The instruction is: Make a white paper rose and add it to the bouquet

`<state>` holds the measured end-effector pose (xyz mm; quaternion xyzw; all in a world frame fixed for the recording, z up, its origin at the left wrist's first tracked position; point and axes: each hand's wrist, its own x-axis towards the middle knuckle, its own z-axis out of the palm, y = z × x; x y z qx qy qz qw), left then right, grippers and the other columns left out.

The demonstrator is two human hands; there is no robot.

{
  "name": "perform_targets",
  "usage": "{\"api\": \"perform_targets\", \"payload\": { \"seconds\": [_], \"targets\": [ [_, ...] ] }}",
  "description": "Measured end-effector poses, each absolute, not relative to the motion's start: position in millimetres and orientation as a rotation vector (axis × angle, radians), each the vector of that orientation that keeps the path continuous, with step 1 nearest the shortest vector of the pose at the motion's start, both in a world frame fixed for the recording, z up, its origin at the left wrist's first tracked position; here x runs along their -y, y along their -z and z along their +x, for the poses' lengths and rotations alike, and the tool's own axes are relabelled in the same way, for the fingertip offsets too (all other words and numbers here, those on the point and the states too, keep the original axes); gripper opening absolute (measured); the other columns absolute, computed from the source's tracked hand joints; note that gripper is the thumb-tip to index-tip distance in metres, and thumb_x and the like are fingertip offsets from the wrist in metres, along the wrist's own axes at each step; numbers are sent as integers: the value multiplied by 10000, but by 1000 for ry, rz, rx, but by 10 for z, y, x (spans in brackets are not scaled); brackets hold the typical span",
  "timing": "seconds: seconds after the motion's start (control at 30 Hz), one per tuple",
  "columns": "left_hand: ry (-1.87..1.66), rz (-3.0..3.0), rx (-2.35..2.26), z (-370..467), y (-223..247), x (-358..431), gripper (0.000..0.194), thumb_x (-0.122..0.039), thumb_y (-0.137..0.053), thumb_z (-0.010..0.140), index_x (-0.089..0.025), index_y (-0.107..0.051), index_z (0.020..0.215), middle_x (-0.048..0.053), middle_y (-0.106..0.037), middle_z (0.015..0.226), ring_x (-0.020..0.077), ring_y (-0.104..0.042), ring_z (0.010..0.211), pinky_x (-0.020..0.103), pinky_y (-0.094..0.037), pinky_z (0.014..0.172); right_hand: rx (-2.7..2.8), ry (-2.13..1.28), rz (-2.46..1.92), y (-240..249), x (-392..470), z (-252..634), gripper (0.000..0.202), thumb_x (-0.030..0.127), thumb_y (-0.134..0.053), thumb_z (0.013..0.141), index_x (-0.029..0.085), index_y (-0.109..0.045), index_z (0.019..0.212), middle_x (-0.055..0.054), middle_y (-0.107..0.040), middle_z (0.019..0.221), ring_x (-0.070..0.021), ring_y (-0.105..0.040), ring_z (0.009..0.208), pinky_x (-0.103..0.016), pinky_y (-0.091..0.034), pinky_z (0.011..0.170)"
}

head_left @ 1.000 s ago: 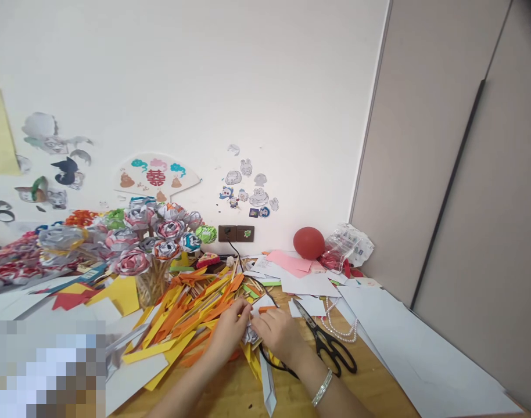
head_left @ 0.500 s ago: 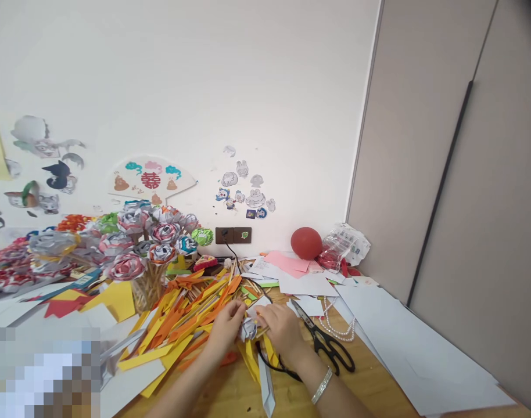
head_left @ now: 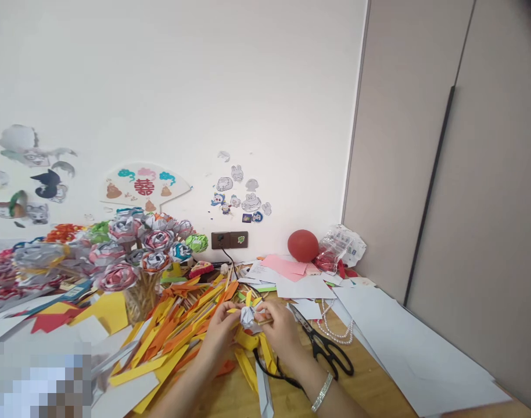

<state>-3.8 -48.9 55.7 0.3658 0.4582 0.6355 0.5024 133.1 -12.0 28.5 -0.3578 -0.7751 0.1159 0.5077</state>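
Observation:
Between my hands, over the wooden table, is a small paper flower (head_left: 247,316) with a white folded centre and yellow strips sticking out of it. My left hand (head_left: 225,321) pinches its left side. My right hand (head_left: 277,326) is closed on the other side, and a short tan stick (head_left: 265,321) shows by those fingers. Just below lies a yellow object (head_left: 247,341), partly covered, with a black cord (head_left: 269,370) near it. Folded yellow strips (head_left: 247,371) and a pale paper strip (head_left: 264,386) lie below my hands.
Left of my hands spreads a heap of orange and yellow paper strips (head_left: 169,331). Finished paper flowers (head_left: 117,276) stand behind it. Black-handled scissors (head_left: 324,345), a pearl string (head_left: 335,334) and large white sheets (head_left: 422,354) lie right. A red balloon (head_left: 302,245) rests by the wall.
The flower has been turned in my fingers, so its yellow strips now stick up and to the left. My fingers have shifted around it. The view has swung slightly right.

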Motion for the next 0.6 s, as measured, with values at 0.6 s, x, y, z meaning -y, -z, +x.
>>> {"api": "perform_targets", "payload": {
  "seconds": [0.6],
  "targets": [
    [-1388, 828, -1038, -22, -478, 518, 278, -391, -648, 679, -201, -640, 882, 17, -644, 847, 167, -571, 823, 205, -410, 608, 2016, -81, -678, -271, 126, 1321, 183, 228, -466, 869, 196, -606, 755, -8, -630, 715, -142, -558, 684, -238, -386, 615]
  ]
}}
